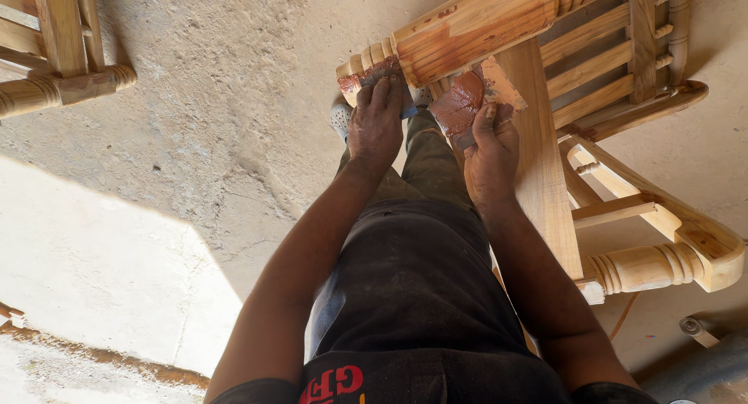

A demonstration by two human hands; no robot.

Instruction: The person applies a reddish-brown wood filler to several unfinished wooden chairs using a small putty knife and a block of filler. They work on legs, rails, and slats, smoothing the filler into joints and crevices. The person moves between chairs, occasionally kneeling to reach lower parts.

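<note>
A bare wooden chair (545,155) lies tipped on a concrete floor in front of me, one turned leg (467,22) pointing left. My left hand (375,122) presses a small flat scraper blade (372,75) against the leg's end, where reddish-brown filler is smeared. My right hand (491,151) holds a flat board (471,100) loaded with the same reddish filler, just under the leg.
Another unfinished wooden chair (54,53) stands at the top left. The concrete floor (195,178) is rough, with a sunlit patch at the lower left. My legs and a shoe (340,117) are below the chair leg. A small metal piece (692,328) lies at the lower right.
</note>
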